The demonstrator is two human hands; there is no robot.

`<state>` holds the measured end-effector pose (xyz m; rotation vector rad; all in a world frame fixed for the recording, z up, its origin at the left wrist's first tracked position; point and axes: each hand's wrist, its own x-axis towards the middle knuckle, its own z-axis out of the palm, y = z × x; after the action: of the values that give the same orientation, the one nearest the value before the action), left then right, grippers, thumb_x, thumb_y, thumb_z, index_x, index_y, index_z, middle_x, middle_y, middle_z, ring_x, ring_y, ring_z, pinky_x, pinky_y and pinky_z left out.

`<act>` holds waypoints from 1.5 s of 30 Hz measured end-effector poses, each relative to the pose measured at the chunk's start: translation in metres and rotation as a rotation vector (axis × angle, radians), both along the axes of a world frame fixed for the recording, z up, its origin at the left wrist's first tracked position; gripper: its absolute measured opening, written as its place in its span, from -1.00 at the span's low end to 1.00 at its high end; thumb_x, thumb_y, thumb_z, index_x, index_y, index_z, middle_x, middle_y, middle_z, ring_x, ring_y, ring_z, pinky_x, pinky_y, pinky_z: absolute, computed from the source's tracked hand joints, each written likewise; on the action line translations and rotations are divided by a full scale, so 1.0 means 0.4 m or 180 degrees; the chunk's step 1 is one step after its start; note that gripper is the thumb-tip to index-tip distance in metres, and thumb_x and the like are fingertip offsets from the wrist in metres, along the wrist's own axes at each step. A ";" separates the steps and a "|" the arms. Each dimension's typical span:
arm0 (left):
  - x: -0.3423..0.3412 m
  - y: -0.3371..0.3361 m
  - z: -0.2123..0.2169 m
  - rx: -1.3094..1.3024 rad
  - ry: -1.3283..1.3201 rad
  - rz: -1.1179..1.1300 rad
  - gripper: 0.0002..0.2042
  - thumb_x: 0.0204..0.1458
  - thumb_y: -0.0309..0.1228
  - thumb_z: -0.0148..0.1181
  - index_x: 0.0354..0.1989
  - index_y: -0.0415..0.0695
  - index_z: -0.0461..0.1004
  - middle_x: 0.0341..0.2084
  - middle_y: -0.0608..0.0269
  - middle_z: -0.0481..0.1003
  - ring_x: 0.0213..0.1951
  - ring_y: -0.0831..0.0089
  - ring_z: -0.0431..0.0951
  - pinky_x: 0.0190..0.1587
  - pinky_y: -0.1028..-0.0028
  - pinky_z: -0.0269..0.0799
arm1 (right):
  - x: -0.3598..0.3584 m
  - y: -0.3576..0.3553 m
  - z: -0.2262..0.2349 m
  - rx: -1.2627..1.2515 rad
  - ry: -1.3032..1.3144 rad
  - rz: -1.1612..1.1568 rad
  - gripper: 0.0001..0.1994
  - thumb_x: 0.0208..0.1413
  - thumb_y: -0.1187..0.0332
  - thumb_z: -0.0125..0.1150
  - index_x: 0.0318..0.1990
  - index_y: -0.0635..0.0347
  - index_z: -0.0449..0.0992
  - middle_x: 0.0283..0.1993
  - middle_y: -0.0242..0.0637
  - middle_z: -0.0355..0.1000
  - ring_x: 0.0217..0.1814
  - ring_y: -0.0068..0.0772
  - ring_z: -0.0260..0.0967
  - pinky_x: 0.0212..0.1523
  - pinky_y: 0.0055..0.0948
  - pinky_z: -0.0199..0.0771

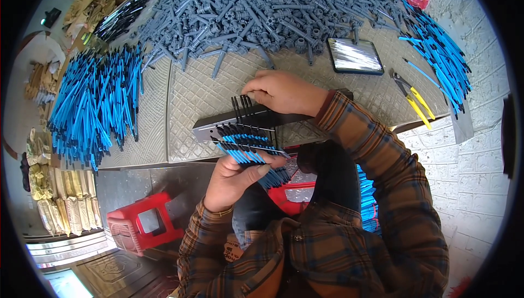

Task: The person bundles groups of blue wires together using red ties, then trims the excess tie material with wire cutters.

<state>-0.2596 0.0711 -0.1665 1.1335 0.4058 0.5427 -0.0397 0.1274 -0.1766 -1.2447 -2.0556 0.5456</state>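
Note:
My left hand [232, 180] is closed round a bundle of thin blue tubes with black ends [240, 150], tilted in front of the table edge. A thin metal strip crosses this bundle. Behind it lies a long dark metal bar [204, 128] along the table's front edge. Several slim black rods [238, 110] stand up over the bar. My right hand [281, 91] reaches across the bar, its fingertips pinched together at the tops of these rods. What sits between those fingertips is too small to make out.
Grey plastic parts [256, 14] form a large heap at the back of the table. Piles of blue tubes lie left [101, 101] and right [445, 63]. A dark tray of thin silvery wires [355, 56] and yellow-handled pliers [412, 98] are on the right. A red stool [144, 224] stands lower left.

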 end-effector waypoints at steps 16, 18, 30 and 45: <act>-0.032 0.040 0.000 -0.0015 0.0007 -0.0388 -0.86 0.03 -0.60 0.05 -0.23 -0.26 0.46 -0.22 0.05 0.51 -0.08 0.34 0.47 0.01 0.39 0.31 | 0.002 0.013 0.016 -0.0750 -0.0113 -0.0088 -0.81 0.03 0.27 0.09 -0.26 0.15 0.48 -0.22 -0.20 0.41 -0.27 -0.12 0.38 -0.23 -0.29 0.36; -0.030 0.042 0.004 -0.0044 -0.0017 -0.0419 -0.86 0.03 -0.60 0.05 -0.23 -0.26 0.46 -0.23 0.04 0.51 -0.09 0.34 0.47 0.01 0.38 0.31 | 0.022 -0.011 0.004 -0.0217 -0.0109 -0.0160 -0.80 0.01 0.26 0.13 -0.25 0.13 0.47 -0.21 -0.23 0.40 -0.29 -0.14 0.37 -0.24 -0.29 0.36; -0.029 0.040 0.013 -0.0066 -0.0064 -0.0525 -0.87 0.02 -0.58 0.06 -0.25 -0.26 0.46 -0.26 0.02 0.52 -0.14 0.32 0.50 0.01 0.36 0.32 | 0.070 -0.054 0.133 0.0756 -0.1914 0.1786 -0.62 -0.11 0.23 0.13 -0.12 0.21 0.42 -0.30 -0.33 0.36 -0.21 -0.20 0.33 -0.26 -0.28 0.37; -0.175 -0.276 0.107 -0.0532 0.1639 -0.1223 -0.76 0.02 -0.47 0.11 -0.11 -0.20 0.47 -0.37 0.31 0.52 -0.27 0.59 0.46 -0.19 0.57 0.36 | -0.105 -0.471 -0.074 -0.0791 -0.1496 0.1512 -0.77 -0.07 0.40 0.02 -0.19 0.16 0.39 -0.36 -0.15 0.41 -0.33 -0.07 0.41 -0.31 -0.17 0.39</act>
<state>-0.3297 -0.0393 -0.1236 1.1460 0.6442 -0.1274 -0.0816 -0.0609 -0.2061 -1.0896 -2.7826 0.8017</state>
